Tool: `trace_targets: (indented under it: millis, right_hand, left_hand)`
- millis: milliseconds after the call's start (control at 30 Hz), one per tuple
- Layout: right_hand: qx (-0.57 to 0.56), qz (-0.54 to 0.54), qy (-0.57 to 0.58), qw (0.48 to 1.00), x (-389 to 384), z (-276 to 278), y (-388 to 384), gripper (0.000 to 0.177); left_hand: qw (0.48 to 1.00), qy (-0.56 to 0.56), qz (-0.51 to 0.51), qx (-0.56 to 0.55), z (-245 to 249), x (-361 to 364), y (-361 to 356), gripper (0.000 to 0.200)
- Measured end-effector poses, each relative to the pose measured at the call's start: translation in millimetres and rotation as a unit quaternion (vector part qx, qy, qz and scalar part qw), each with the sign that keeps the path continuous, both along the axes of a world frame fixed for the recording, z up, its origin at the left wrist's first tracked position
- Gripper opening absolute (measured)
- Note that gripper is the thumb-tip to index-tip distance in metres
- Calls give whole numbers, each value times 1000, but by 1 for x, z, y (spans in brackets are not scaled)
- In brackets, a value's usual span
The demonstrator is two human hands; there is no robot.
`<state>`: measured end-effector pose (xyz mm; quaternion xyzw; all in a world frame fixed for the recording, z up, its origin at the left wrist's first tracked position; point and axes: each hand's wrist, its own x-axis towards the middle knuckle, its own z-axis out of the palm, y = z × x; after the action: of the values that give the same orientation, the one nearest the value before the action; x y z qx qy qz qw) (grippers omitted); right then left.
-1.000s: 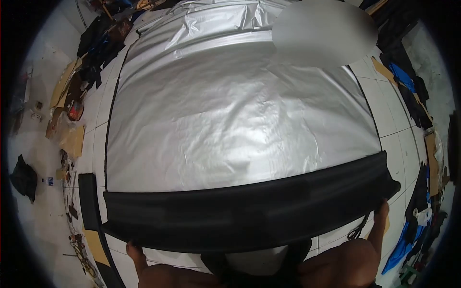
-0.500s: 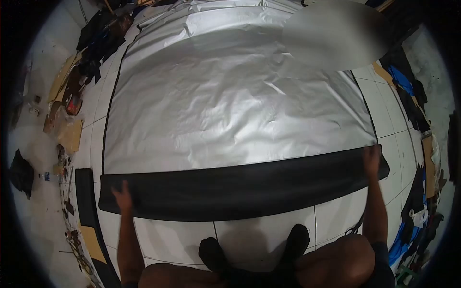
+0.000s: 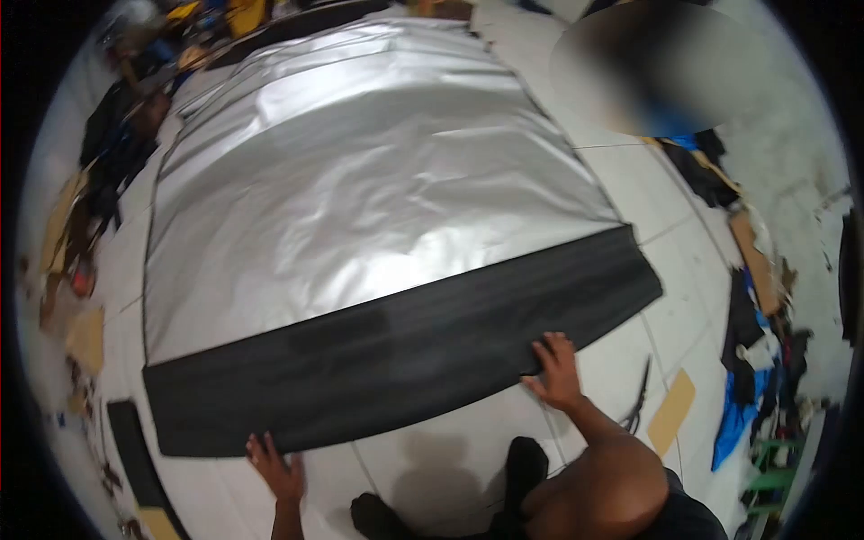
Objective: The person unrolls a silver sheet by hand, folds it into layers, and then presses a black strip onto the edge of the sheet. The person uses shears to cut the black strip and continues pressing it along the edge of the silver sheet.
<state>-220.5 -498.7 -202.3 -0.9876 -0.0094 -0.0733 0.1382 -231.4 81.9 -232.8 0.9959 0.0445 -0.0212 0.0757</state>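
Observation:
A large silver sheet (image 3: 360, 198) lies spread on the floor, wrinkled toward its far end. Along its near side runs a wide black folded band (image 3: 396, 333), its lower edge curved. My left hand (image 3: 277, 470) rests at the band's lower edge on the left, fingers spread. Further right, my right hand (image 3: 556, 373) touches the same lower edge with its fingers apart. Neither hand grips anything. A pair of scissors (image 3: 637, 396) with dark handles lies on the tiles to the right of my right hand, partly hidden by my knee.
A tan board piece (image 3: 672, 412) lies on the tiled floor at right. A black strip (image 3: 137, 454) is at the lower left. Scraps of blue and black material (image 3: 742, 396) line the right wall, near a green stool (image 3: 772, 472). More clutter lies along the left wall.
My view has turned and tilted. Both hands have moved from the band's upper part near its ends to its lower edge, the right one well inward. The scissors and tan board now show more.

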Motion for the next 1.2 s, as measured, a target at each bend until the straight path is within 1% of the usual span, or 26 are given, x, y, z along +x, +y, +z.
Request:
trace_targets:
  millis: [100, 267, 300, 367, 400, 433, 467, 500, 533, 567, 600, 667, 700, 767, 800, 833, 867, 900, 967, 1000, 1033, 1067, 1100, 1133, 1167, 1200]
  right_hand:
    - [1, 13, 29, 1000, 11, -2, -9, 64]
    - [-12, 36, 42, 998, 16, -8, -13, 59]
    - [-1, 3, 9, 1000, 15, -7, -14, 56]
    - [22, -59, -54, 997, 12, 3, -15, 52]
    - [73, -167, -28, 983, 9, 9, -14, 52]
    - [123, -272, -1, 954, 4, 15, -13, 53]
    - [171, -374, 29, 911, -2, 17, -14, 53]
    - [229, -429, 58, 872, -8, 2, -28, 57]
    - [283, -479, 88, 826, -11, -16, -45, 61]
    - [372, -510, 58, 773, -9, -24, -55, 65]
    - [410, -528, -15, 744, -3, -33, -63, 58]
    - [492, -560, -15, 666, 11, -40, -88, 53]
    - [526, -555, -28, 644, 16, -42, -98, 43]
    - [592, -542, -29, 596, 25, -31, -103, 20]
    - [592, -562, -34, 577, 27, -38, -109, 18]
    - [616, -539, -18, 574, 20, -56, -126, 21]
    - [629, -507, -12, 589, 10, -73, -146, 22]
    - [642, -475, -5, 602, 0, -88, -164, 23]
    - [576, -423, 0, 700, -11, -95, -179, 23]
    - [609, -460, 38, 646, -15, -90, -194, 22]
    - [574, -479, 34, 663, -23, -98, -209, 22]
    - [539, -499, 31, 678, -27, -99, -216, 22]
    - [428, -467, 119, 765, -28, -77, -214, 24]
    - [483, -501, 36, 718, -28, -92, -222, 26]
    - [484, -499, 42, 717, -25, -93, -226, 26]
    - [485, -504, 41, 714, -27, -87, -226, 27]
  left_hand:
    - [1000, -1, -4, -2, -14, -2, -2, 70]
    - [999, 36, 17, -7, 13, 1, -21, 67]
    - [999, 38, 17, 8, 16, 2, -21, 64]
    - [993, -53, 64, -77, 12, -1, -8, 63]
    - [984, -99, 87, -119, 8, -1, 3, 62]
    - [971, -116, 177, -113, -5, -1, 25, 64]
    - [950, -131, 265, -105, -23, 1, 54, 67]
    - [920, -146, 351, -97, -33, 3, 78, 71]
    - [895, -174, 408, -53, -33, 8, 91, 64]
    - [833, -142, 497, -196, -42, 15, 119, 58]
    - [743, -109, 570, -333, -54, 21, 149, 53]
    - [656, -65, 467, -590, -72, 20, 194, 46]
    - [592, -41, 399, -700, -77, 18, 205, 42]
    - [610, -95, 366, -696, -83, 19, 197, 31]
    - [586, -101, 385, -706, -77, 20, 186, 27]
    - [560, -108, 404, -715, -59, 22, 166, 24]
    - [497, -97, 456, -732, -33, 24, 146, 22]
    - [485, -76, 437, -754, -37, 10, 149, 21]
    - [476, -53, 385, -789, -56, -18, 148, 21]
    - [472, -118, 478, -731, -59, -23, 136, 23]
    - [475, -115, 483, -727, -35, -29, 118, 31]
    - [489, -106, 469, -728, -38, -43, 126, 34]
    - [461, -140, 436, -760, -38, -48, 134, 34]
    - [445, -160, 484, -737, -37, -56, 149, 34]
    - [414, -215, 489, -737, -40, -58, 164, 34]
    - [426, -234, 516, -705, -43, -65, 184, 33]
